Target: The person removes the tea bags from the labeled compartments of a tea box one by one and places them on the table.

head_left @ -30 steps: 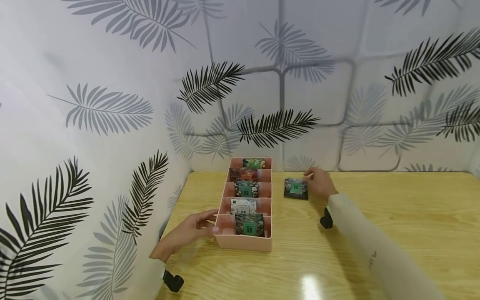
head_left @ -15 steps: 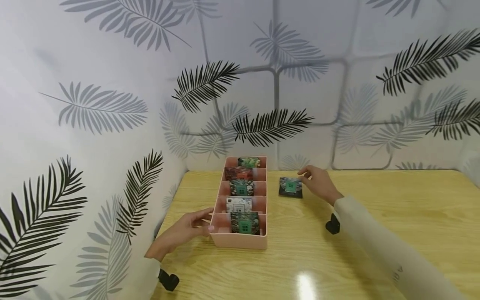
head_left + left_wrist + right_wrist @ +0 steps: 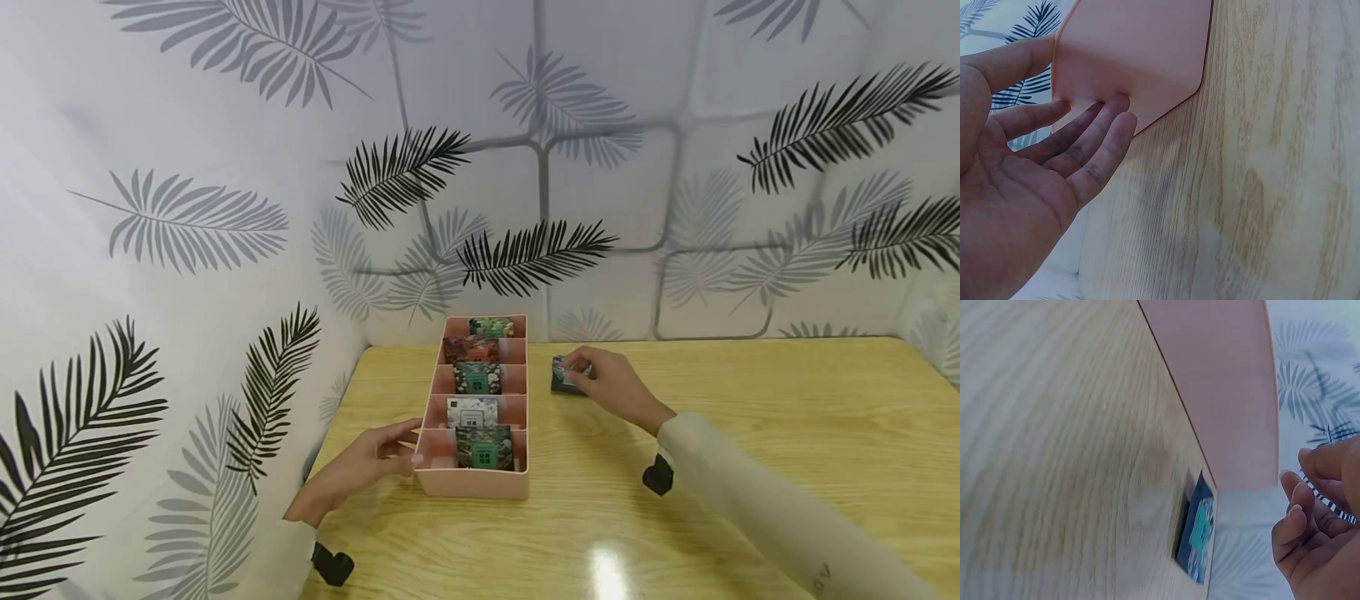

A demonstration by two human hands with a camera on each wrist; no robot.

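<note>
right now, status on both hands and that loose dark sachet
Left hand touching pink divided box. Right hand above dark sachet, not holding it. Sachet on table beside box; nothing visible blocking.

Right sleeve (image 3: 787,517) shows 1 clear letter, "A" (sachet labels (image 3: 483,455) illegible).

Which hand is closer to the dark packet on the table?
Right. The right hand is close to the dark packet, not touching; the left hand is on the pink divided box's other side, touching the box.
</note>
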